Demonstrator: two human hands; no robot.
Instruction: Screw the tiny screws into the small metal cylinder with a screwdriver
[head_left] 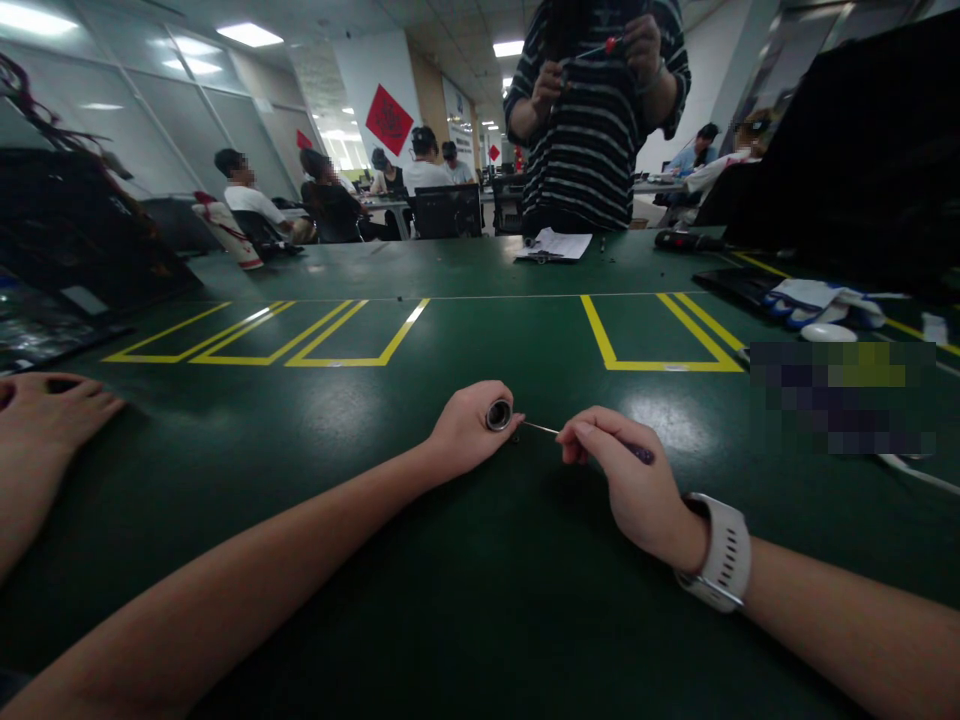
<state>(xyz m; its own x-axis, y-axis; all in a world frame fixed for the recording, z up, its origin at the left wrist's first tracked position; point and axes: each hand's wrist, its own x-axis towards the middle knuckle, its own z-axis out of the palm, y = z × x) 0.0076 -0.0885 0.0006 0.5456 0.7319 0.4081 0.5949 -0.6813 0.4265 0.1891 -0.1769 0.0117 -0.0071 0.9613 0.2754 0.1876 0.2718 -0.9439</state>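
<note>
My left hand point(471, 428) is closed around a small round metal part point(499, 415), its ring-shaped open end facing up toward me. What lies inside the fist is hidden. To its right, my right hand point(626, 470) grips a screwdriver by its dark purple handle point(642, 454). The thin metal shaft point(541, 428) points left, and its tip reaches the fingers of my left hand; whether it touches the metal part I cannot tell. Both hands are low over the green tabletop point(480, 580). A light watch is on my right wrist.
Another person's hand point(52, 420) rests on the table at left. Yellow tape outlines point(337, 364) mark the tabletop. A clipboard with paper point(555, 246) lies at the far edge, before a standing person in a striped shirt point(581, 130). Gloves point(821, 302) and a mouse point(829, 333) are at right.
</note>
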